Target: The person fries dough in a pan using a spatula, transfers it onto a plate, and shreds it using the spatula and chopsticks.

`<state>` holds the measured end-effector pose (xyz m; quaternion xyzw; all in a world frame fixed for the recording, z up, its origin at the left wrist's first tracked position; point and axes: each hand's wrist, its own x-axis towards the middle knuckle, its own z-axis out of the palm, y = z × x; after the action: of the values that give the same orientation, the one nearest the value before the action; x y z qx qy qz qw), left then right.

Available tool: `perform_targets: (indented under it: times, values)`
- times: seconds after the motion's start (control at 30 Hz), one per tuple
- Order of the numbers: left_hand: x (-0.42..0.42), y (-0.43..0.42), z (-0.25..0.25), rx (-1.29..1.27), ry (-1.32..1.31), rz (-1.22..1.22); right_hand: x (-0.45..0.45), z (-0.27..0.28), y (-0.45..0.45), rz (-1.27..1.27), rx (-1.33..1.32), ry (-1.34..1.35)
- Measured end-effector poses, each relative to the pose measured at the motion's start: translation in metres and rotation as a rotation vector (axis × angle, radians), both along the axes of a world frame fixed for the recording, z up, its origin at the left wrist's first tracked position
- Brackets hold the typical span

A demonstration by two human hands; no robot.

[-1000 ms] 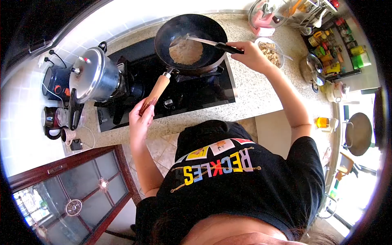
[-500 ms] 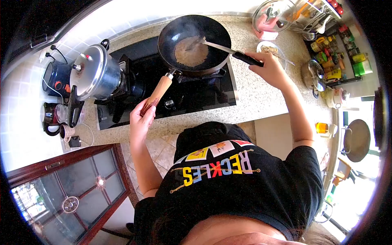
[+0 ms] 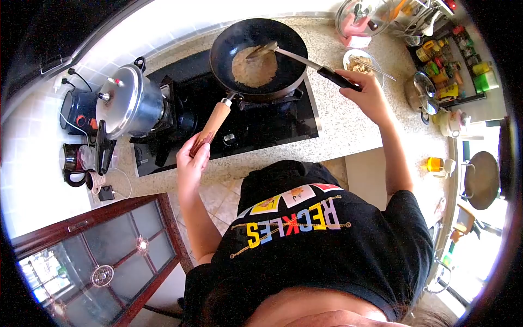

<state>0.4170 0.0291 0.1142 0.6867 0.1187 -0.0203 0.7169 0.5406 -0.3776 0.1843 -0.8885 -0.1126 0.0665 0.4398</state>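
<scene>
My left hand (image 3: 193,161) is wrapped round the wooden handle of a black wok (image 3: 291,46), which sits on the right part of the stove. A flat, light-brown mass of food (image 3: 255,72), perhaps a pancake, lies in the bottom of the wok, with faint steam above. My right hand (image 3: 366,95) is closed on the black handle of a metal spatula (image 3: 298,58). The spatula's head is over the far part of the food; I cannot tell whether it touches. Just beyond my right hand is a bowl (image 3: 347,56) of crumbly food with chopsticks across it.
A pressure cooker (image 3: 122,101) stands on the left part of the black glass stove (image 3: 180,143). At the back right are a glass lid (image 3: 348,19) and a lidded pot (image 3: 418,92). Seasoning jars (image 3: 436,73) crowd the right corner. A wood-framed glass door (image 3: 109,240) is at lower left.
The spatula's head has lifted and turned over the food, while my right hand has shifted slightly right and down. My left hand keeps its hold on the wok handle. The view has shifted slightly.
</scene>
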Motion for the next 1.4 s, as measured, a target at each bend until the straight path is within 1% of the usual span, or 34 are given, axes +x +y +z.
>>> perform_targets:
  times: [0.07, 0.1, 0.17, 0.2, 0.27, 0.3, 0.33, 0.4, 0.47, 0.57, 1.4]
  values:
    - [0.000, -0.001, 0.001, -0.008, 0.002, -0.003, -0.007, -0.006, -0.001, -0.088, 0.130, -0.015]
    - [0.000, -0.001, 0.002, -0.016, 0.002, -0.005, -0.011, -0.008, -0.001, -0.089, 0.130, -0.016]
    - [0.000, -0.001, 0.001, -0.021, 0.007, 0.003, -0.019, -0.012, 0.000, -0.229, 0.207, 0.131]
    - [0.001, -0.001, 0.001, -0.025, 0.012, 0.012, -0.022, -0.016, 0.001, -0.232, 0.211, 0.130]
    - [0.001, -0.001, 0.001, -0.019, 0.014, 0.013, -0.028, -0.028, 0.001, -0.293, 0.528, 0.277]
    - [0.001, -0.002, 0.001, -0.016, 0.018, 0.018, -0.029, -0.036, 0.001, -0.281, 0.621, 0.301]
    - [0.001, -0.002, 0.002, -0.014, 0.019, 0.017, -0.030, -0.037, 0.002, -0.281, 0.623, 0.302]
    - [0.001, -0.002, 0.001, -0.018, 0.019, 0.022, -0.034, -0.039, 0.007, -0.293, 0.822, 0.416]
    - [0.000, -0.002, 0.000, -0.022, 0.017, 0.025, -0.036, -0.041, 0.009, -0.303, 0.854, 0.436]
    - [0.001, -0.003, 0.001, -0.032, 0.020, 0.032, -0.039, -0.042, 0.010, -0.313, 1.002, 0.538]
    - [0.000, -0.001, -0.002, -0.030, 0.009, 0.024, -0.052, -0.048, 0.021, -0.334, 0.898, 0.431]
